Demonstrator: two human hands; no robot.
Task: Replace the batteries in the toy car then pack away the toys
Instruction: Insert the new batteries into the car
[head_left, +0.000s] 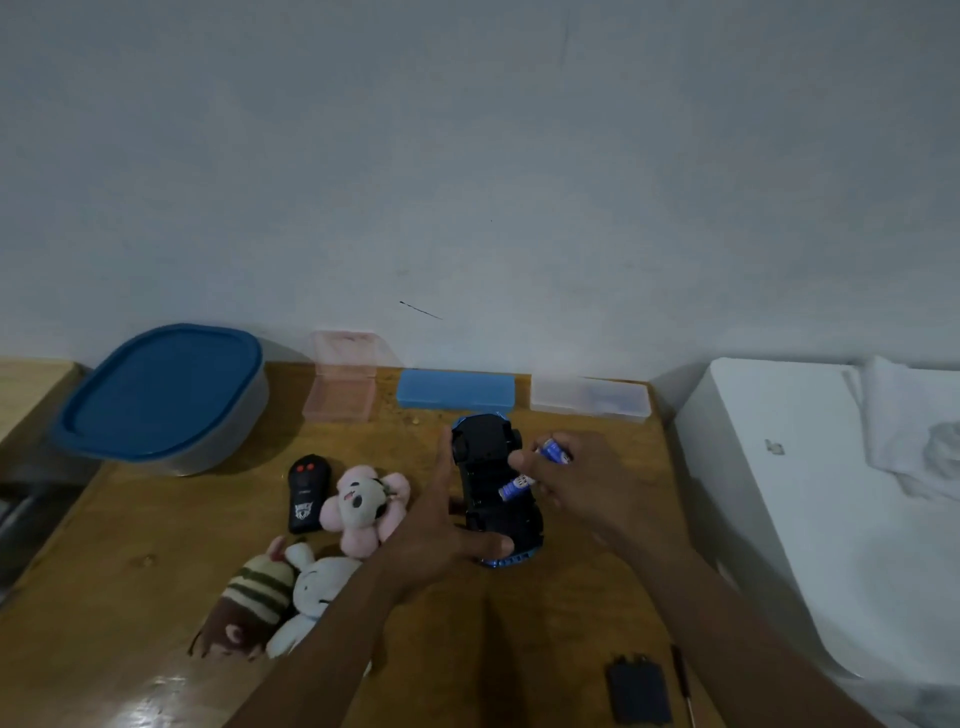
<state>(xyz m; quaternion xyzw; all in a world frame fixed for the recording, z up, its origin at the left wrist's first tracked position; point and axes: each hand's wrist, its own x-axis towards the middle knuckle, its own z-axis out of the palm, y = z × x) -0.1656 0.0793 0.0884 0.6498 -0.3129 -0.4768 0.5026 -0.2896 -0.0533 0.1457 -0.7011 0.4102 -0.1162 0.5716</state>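
The blue toy car (493, 483) lies upside down on the wooden table (156, 623), black underside up. My left hand (447, 535) steadies its left side, fingers straight along it and thumb at the near end. My right hand (582, 483) holds blue batteries (555, 451) in its fingers, and one battery (515, 486) sits at the car's open compartment under my fingertips. The black battery cover (638, 693) lies near the table's front right, beside a thin screwdriver (684, 686).
A black remote (307, 491), a pink plush (363, 506), a striped plush (254, 605) and a white plush (314, 597) lie left of the car. At the back stand a blue-lidded container (161, 395), a pink box (343, 382), a blue case (456, 388) and a clear box (589, 397). White surface (831, 519) right.
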